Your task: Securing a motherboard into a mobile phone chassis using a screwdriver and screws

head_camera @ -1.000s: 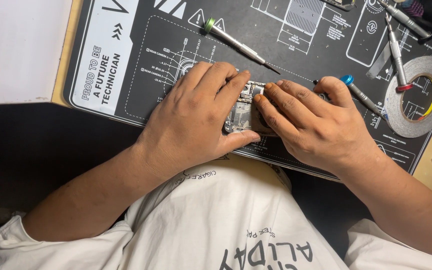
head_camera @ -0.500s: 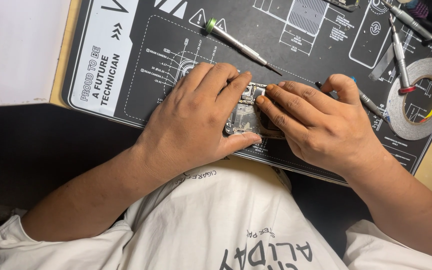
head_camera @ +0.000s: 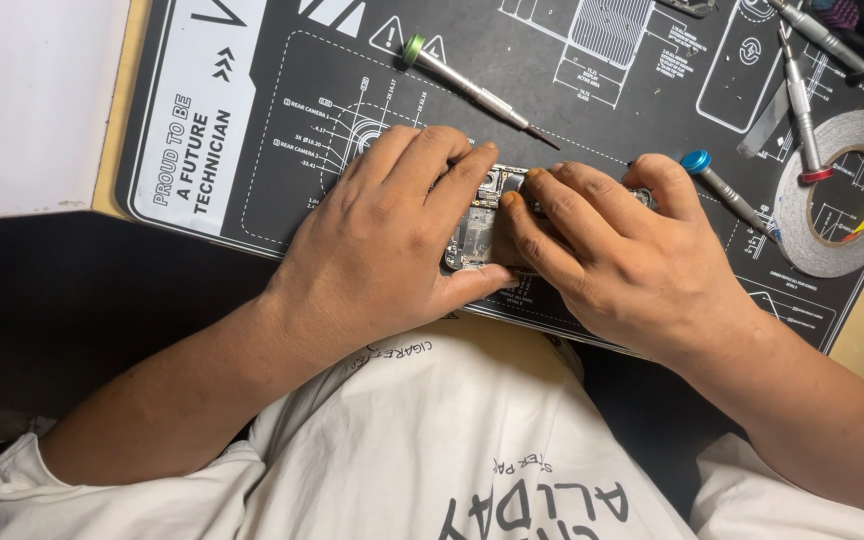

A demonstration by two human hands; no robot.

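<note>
A small opened electronic device with an exposed circuit board [head_camera: 474, 232] lies on a black printed work mat [head_camera: 282, 90]. My left hand [head_camera: 387, 240] covers its left side, fingers over the top and thumb under its near edge. My right hand [head_camera: 632, 255] rests on its right side, fingertips pressing on the board's middle. Most of the device is hidden under both hands.
A green-capped screwdriver [head_camera: 467, 88] lies on the mat above the hands. A blue-capped screwdriver [head_camera: 722, 185] sits by my right hand. A tape roll [head_camera: 837, 195], tweezers [head_camera: 800, 95] and other tools are at the upper right. A white sheet [head_camera: 27, 100] covers the table's left.
Both hands stay on the device; my right hand's fingers have shifted slightly over the board. Nothing else moved.
</note>
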